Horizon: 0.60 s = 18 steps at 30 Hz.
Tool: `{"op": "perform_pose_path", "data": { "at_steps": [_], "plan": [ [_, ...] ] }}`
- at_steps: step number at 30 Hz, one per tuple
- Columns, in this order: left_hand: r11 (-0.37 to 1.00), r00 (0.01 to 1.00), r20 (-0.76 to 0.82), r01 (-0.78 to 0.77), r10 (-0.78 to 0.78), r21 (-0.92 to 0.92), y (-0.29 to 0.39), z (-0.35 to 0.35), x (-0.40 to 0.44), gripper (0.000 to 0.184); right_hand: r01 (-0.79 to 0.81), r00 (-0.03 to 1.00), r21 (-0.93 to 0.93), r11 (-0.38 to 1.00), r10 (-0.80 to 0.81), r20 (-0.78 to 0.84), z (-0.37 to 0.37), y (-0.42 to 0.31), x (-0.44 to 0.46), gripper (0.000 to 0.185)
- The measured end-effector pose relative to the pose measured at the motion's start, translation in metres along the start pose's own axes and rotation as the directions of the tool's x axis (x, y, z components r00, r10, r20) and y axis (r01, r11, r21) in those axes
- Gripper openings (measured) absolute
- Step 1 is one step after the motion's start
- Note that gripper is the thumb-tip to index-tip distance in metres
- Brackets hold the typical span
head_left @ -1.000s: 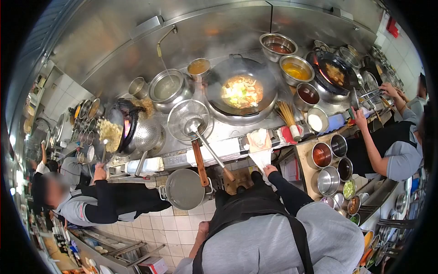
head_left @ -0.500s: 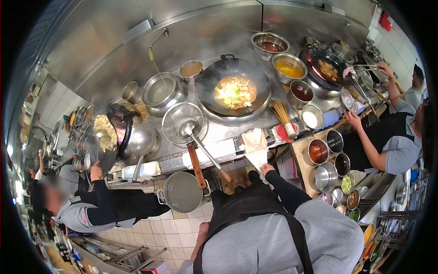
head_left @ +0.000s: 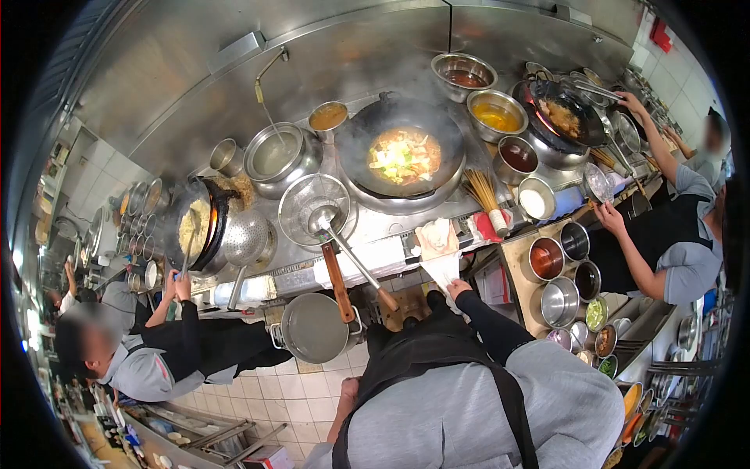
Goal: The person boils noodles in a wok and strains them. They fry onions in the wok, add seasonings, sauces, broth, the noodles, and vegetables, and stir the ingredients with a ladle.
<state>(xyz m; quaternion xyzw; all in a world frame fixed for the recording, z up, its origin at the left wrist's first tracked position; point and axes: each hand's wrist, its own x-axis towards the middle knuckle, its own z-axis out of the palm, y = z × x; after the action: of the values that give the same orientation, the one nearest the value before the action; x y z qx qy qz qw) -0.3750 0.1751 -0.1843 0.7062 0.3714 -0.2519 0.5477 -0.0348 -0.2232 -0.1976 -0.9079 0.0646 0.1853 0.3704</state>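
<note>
My right hand grips the lower end of a white cloth that hangs from the stove's front edge. Beside my left hip is my left hand, lowered, with its fingers not clearly visible. In front of me a big black wok holds steaming, brightly lit food. A metal ladle and a wire strainer with a wooden handle lie left of the cloth, their handles over the stove's edge. Right of the cloth stands a bamboo brush.
A pot sits low at left. Beyond it a co-worker handles a wok. On the right another co-worker works at a wok. Sauce bowls and ingredient tins stand at right.
The view has shifted slightly. The left co-worker's tossed food is back in the wok, with both hands now together. The right co-worker's raised arm has moved toward the wok. My hands stay put.
</note>
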Motion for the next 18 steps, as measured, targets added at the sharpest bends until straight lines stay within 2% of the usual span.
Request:
{"op": "perform_pose_path", "data": {
  "at_steps": [7,10,13,18],
  "plan": [
    [0.999,1.0,-0.001,-0.015,0.015,-0.036,0.0,0.0,-0.004,0.037,-0.021,1.0,0.007,1.0,0.021,0.021,0.001,0.004,0.001,0.037],
    [0.997,0.997,-0.019,0.081,-0.081,-0.006,0.017,0.003,-0.01,0.034,-0.017,0.999,-0.023,1.0,0.017,0.029,0.007,0.013,0.007,0.041],
    [0.99,0.991,-0.039,0.123,-0.125,-0.066,0.007,0.003,-0.001,0.032,-0.007,1.0,-0.038,0.999,0.008,0.026,0.003,0.008,0.004,0.043],
    [0.995,0.999,-0.035,-0.014,0.018,0.097,0.013,0.005,-0.006,0.031,0.0,1.0,-0.031,1.0,0.0,0.008,0.008,0.013,0.006,0.042]
  ]
}}
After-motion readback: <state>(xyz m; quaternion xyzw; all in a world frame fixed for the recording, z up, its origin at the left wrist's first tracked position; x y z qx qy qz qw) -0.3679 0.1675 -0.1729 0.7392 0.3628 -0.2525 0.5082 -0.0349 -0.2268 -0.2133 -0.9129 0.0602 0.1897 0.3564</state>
